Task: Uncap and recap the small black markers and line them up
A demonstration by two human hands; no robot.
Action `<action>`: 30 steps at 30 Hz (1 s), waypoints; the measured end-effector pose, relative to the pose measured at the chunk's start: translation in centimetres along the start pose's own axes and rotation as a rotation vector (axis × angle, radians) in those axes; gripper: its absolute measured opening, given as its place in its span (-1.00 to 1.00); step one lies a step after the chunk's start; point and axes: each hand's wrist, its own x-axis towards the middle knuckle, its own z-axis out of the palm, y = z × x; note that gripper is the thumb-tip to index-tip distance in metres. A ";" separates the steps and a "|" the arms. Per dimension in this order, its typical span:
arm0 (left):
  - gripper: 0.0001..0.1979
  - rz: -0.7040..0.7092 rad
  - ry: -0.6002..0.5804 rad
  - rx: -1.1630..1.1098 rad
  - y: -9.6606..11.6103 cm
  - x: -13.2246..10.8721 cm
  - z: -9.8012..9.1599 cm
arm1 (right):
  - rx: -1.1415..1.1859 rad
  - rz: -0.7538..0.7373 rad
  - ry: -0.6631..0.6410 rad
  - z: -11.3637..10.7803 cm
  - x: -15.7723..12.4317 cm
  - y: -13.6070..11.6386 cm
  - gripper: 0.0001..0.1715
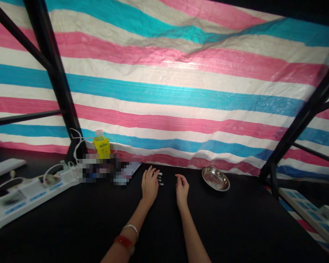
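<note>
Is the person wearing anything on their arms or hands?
Both arms are bare, with no sleeves or gloves showing. The left hand has two things on its wrist: a thin silvery bangle and, just behind it, a red band. The right hand and its wrist wear nothing.

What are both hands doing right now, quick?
Left hand: open, flat on the black table, fingertips beside small pale pieces.
Right hand: fingers curled inward; whether it holds anything cannot be told.

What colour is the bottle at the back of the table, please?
The bottle is yellow with a pale cap; the head view shows it.
</note>
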 end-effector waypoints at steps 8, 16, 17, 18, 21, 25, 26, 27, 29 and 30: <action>-0.56 0.000 -0.137 0.073 -1.0 0.3 2.0 | -0.393 -0.266 0.258 -2.0 0.5 0.3 -0.73; -0.56 -0.046 -0.206 0.103 -0.5 0.0 1.7 | -0.323 -0.191 0.309 -2.4 0.9 0.6 -0.74; -0.57 -0.050 -0.213 0.113 -0.4 0.0 1.6 | -0.295 -0.197 0.299 -2.4 0.9 0.7 -0.75; -0.58 -0.056 -0.217 0.124 -0.3 0.0 1.5 | -0.259 -0.202 0.280 -2.4 1.0 0.8 -0.75; -0.61 -0.067 -0.214 0.129 0.1 0.0 1.2 | -0.158 -0.199 0.216 -2.4 1.3 1.0 -0.77; -0.65 -0.092 -0.140 0.069 0.4 0.1 0.7 | -0.130 -0.174 0.180 -2.2 1.6 1.0 -0.81; -0.66 -0.107 -0.109 0.050 0.4 0.1 0.5 | -0.128 -0.168 0.167 -2.2 1.6 1.0 -0.81; -0.67 -0.133 -0.077 0.034 0.5 0.1 0.3 | -0.132 -0.163 0.151 -2.2 1.6 0.9 -0.82; -0.67 -0.217 -0.020 0.022 0.4 0.1 -0.1 | -0.183 -0.158 0.112 -2.2 1.4 0.7 -0.81; -0.67 -0.268 -0.001 0.025 0.4 0.1 -0.2 | -0.238 -0.160 0.092 -2.2 1.3 0.6 -0.80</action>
